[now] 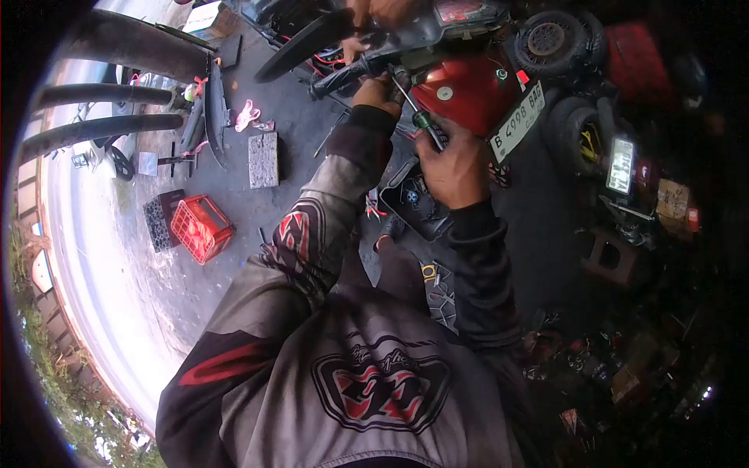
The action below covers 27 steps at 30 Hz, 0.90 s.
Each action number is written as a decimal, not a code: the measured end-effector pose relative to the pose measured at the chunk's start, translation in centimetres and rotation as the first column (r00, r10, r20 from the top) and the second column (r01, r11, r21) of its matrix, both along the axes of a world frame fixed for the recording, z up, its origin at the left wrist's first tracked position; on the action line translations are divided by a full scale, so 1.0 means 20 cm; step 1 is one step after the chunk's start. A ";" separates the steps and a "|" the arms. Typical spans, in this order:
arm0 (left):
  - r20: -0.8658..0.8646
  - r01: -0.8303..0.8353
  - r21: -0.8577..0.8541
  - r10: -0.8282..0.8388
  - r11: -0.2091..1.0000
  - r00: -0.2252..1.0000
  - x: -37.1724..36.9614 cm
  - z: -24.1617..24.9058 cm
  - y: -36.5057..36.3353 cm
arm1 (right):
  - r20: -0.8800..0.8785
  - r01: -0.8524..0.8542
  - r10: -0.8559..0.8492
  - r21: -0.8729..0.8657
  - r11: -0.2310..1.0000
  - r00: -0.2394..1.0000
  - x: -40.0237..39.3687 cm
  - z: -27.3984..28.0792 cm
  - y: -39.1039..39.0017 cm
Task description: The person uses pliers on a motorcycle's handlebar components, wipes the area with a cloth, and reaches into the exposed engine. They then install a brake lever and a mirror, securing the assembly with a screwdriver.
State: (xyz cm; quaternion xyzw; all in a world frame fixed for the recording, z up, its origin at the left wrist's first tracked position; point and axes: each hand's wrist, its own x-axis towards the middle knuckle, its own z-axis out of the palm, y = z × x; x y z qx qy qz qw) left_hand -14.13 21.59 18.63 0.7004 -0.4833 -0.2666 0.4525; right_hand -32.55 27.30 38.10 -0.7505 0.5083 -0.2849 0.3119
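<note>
A screwdriver with a green and black handle is in my right hand, my fingers closed round the handle. Its metal shaft points up and left to the motorcycle, ending close to my left hand. That hand is bent against the dark parts beside the handlebar grip. Its fingers curl in, and what they hold is hidden. Just right of the screwdriver is the motorcycle's red body panel, with a white number plate along its lower right side.
Another person's hand reaches in at the motorcycle's far side. Below my hands lies a black tray with small parts. A red crate and a grey block stand left on the floor. Wheels are at the right.
</note>
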 end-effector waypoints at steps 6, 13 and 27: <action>-0.010 0.087 -0.074 -0.088 0.994 0.996 0.01 0.03 0.01 | -0.195 -0.030 0.040 0.052 0.998 0.980 0.02 0.02 -0.03; -0.976 -0.113 -0.116 -0.091 0.987 0.200 0.01 -0.07 0.00 | -0.130 0.015 -0.035 -0.150 0.989 0.991 0.01 -0.22 0.04; -0.617 0.267 -0.009 -0.215 0.964 0.757 0.05 -0.08 -0.07 | -0.020 0.086 -0.085 0.081 0.993 0.996 -0.02 -0.21 -0.05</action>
